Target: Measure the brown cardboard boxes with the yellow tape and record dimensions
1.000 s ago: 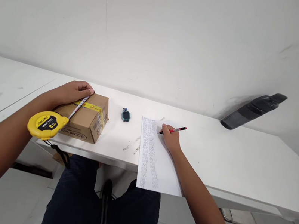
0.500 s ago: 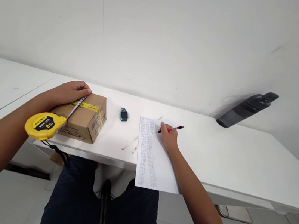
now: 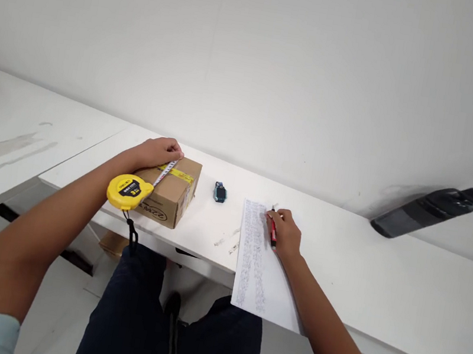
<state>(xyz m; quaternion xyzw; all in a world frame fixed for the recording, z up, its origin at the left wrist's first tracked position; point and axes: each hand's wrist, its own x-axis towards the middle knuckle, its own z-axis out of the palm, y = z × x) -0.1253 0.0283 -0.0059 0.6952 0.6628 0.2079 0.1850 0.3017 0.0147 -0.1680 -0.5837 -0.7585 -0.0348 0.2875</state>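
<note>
My left hand (image 3: 160,152) rests at the far edge of a small cardboard box (image 3: 170,191), fingers closed on the end of the tape measure's blade. The white blade lies across the box top, over yellow packing tape. The yellow tape measure (image 3: 129,191) sits at the box's near left edge, its black wrist cord hanging below the table edge. My right hand (image 3: 287,233) is closed around a red and black pen (image 3: 273,235), over the upper part of a paper sheet (image 3: 269,293) covered in columns of handwriting. Some of its fingers are hidden from view.
A smartwatch (image 3: 219,192) lies between the box and the paper. At the right, a black bottle (image 3: 431,212) stands near the wall. The white table (image 3: 403,287) has its front edge above my legs, and the paper overhangs it.
The view has shifted, so everything on the table sits further right in it, except that the bottle also sits lower. In my right hand the pen has turned, its rear now pointing toward me.
</note>
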